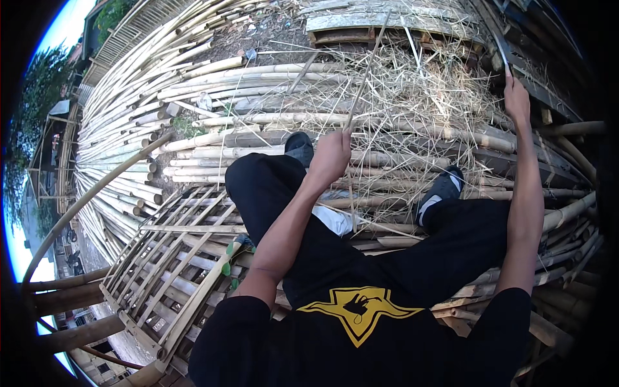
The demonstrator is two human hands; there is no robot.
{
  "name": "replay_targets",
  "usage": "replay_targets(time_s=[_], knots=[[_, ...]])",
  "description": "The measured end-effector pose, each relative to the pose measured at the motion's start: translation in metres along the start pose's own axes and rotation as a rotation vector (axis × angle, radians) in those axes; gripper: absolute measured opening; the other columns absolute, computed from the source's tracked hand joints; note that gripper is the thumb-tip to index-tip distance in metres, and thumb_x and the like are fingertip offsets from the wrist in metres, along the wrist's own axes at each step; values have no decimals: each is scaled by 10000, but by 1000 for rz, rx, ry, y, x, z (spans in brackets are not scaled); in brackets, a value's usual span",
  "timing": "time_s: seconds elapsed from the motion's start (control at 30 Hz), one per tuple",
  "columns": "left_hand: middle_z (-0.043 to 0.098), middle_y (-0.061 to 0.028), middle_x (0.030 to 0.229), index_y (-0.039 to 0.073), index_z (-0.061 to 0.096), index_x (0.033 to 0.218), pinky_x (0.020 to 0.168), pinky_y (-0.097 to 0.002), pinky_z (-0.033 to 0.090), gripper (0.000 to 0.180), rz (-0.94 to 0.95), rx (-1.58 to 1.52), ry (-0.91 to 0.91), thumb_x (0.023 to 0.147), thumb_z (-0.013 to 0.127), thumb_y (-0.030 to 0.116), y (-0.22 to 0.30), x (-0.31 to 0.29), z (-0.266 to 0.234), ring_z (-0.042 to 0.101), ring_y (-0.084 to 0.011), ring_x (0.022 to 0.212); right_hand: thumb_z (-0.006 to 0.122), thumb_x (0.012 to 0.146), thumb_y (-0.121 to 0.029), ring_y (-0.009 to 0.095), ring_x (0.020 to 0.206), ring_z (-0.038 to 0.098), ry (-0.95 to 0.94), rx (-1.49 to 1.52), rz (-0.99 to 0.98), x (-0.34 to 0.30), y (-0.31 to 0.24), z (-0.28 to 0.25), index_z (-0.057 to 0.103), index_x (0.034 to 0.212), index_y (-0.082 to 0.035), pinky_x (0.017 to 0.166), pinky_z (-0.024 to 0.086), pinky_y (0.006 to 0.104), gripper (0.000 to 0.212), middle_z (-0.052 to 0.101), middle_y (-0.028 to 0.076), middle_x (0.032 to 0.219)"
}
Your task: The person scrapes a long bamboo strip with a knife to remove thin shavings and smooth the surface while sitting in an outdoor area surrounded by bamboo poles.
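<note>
A thin bamboo strip (369, 71) is gripped in my left hand (331, 155), above the space between my knees. It slants up and away past the bamboo poles, and a thin length also shows below the fist. My right hand (517, 98) is stretched far out to the right, closed around one end of a long, narrow, pale-grey blade-like piece (500, 44). That piece points away toward the dark stacked timber; its exact kind is unclear. Pale bamboo shavings (445, 90) lie heaped between the two hands, beyond my feet.
Bamboo poles (258, 103) lie in rows beneath and ahead of me. A slatted bamboo frame (174, 271) is at my left, near a curved pole (90, 197). A wooden pallet (387, 24) lies beyond the shavings. A white cloth-like thing (333, 220) lies between my legs.
</note>
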State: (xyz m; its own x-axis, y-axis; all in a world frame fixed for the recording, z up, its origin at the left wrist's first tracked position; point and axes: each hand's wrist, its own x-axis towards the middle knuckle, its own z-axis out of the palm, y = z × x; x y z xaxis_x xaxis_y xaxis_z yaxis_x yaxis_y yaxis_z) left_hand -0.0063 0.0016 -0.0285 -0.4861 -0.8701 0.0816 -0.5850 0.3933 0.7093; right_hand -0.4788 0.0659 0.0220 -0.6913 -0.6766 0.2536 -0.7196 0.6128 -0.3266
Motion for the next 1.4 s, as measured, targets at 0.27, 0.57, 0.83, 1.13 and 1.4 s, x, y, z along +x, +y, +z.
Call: replay_targets(time_s=[0.27,0.57,0.83,1.13,1.4], knots=[[552,-273,648,-84,562,761,592,-478,411,439,-57,-50,-105,965,416,276,16,7,21,553,-432,626,573,870,-389,313,553,552,-427,124,-572,-97,-151,0,593,702,20,553,411,419,443,558,181,595],[553,-287,636,-89,558,734,610,-511,422,415,-4,-44,-64,955,436,240,29,6,27,556,-456,628,606,791,-347,342,780,654,-734,-116,-357,-133,-199,31,676,825,6,732,520,425,362,662,197,806],[566,-289,639,-87,566,723,633,-519,438,411,-15,-23,-67,952,438,229,31,9,33,562,-467,641,577,697,-189,403,771,647,-671,-82,-491,-155,-198,48,640,760,78,733,531,442,282,636,277,764],[584,-284,651,-81,580,737,612,-522,478,376,29,126,-79,944,432,196,26,11,35,589,-458,643,559,727,-161,381,766,662,-614,-177,-559,-145,-187,77,646,770,58,710,533,448,240,642,256,746],[558,-272,612,-63,549,739,600,-537,434,393,15,81,-218,962,414,232,35,-20,15,556,-457,599,530,750,-208,403,922,630,-479,-221,-91,-45,-83,62,661,915,52,803,492,466,335,635,287,956]])
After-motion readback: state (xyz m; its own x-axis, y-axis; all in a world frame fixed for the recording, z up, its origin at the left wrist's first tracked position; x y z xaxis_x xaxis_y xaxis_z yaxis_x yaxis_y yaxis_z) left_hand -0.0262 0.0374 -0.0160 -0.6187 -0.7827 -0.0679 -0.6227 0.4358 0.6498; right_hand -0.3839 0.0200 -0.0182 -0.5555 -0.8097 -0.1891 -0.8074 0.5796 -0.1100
